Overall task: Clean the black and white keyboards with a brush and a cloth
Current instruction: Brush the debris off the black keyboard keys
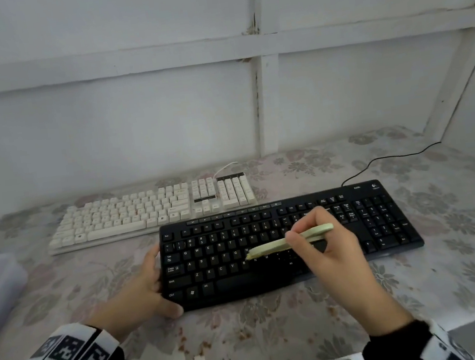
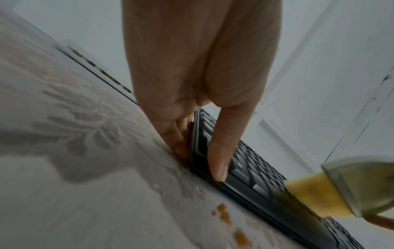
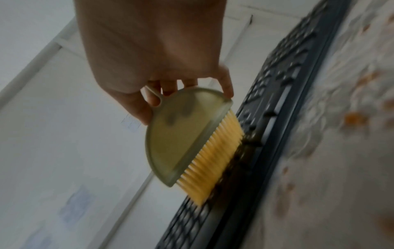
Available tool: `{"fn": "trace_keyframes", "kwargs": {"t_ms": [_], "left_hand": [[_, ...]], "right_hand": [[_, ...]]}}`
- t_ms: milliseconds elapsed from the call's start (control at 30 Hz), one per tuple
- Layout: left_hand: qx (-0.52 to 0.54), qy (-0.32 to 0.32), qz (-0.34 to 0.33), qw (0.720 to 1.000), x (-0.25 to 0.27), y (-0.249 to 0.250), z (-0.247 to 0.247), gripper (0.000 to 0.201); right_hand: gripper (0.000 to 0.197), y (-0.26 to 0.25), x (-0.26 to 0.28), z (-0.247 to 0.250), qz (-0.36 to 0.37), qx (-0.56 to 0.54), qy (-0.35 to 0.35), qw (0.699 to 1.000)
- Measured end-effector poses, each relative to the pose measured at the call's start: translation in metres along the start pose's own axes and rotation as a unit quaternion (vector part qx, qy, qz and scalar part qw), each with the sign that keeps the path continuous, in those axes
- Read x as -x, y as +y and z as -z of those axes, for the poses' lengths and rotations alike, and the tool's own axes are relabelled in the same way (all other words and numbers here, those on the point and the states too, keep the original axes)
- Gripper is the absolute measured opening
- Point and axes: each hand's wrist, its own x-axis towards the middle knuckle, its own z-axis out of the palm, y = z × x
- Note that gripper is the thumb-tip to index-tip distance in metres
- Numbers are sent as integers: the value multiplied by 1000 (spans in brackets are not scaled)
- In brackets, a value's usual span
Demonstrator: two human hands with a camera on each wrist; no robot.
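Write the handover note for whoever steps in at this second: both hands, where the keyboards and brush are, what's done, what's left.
Left hand: steadies the black keyboard at its left end, thumb on the front corner, fingers along the side edge.
Right hand: grips the brush, bristles down on the middle letter keys.
Black keyboard lies nearest on the flowered tablecloth; the white keyboard lies behind it to the left, untouched by either hand.
Done: brushing of the black keyboard is under way; how much is covered cannot be told.
Left: finish brushing black, brush white, wipe both. No cloth is in view.
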Motion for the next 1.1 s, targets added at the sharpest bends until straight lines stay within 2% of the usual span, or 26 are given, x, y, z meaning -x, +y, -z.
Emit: {"fn": "trace_keyframes", "kwargs": {"t_ms": [133, 200, 267, 367, 500, 600, 700, 800, 933, 1100], "left_hand": [[7, 3, -2, 1000, 0, -2, 0, 125], [14, 4, -4, 1000, -1, -2, 0, 126], [19, 3, -9, 1000, 0, -3, 1, 131], [28, 3, -11, 1000, -2, -4, 1, 134], [27, 2, -11, 1000, -2, -5, 3, 144], [35, 5, -14, 999, -3, -6, 2, 143], [31, 7, -14, 999, -3, -7, 2, 138], [30, 10, -10, 999, -4, -7, 3, 138], [30, 13, -8, 999, -4, -6, 2, 138], [21, 12, -10, 1000, -4, -7, 3, 143]], "right_hand": [[16, 12, -5, 25, 1, 82, 62, 995], [17, 10, -4, 29, 18, 85, 89, 992], [15, 5, 0, 21, 33, 44, 66, 996], [13, 9, 4, 11, 44, 40, 25, 998], [12, 24, -5, 32, 11, 45, 88, 995], [14, 23, -8, 49, 4, 9, 124, 992], [18, 17, -4, 43, 34, -52, 67, 996], [19, 26, -1, 41, 46, 3, 34, 998], [19, 39, -4, 65, 47, 30, 85, 995], [13, 55, -15, 106, 29, -18, 133, 991]]}}
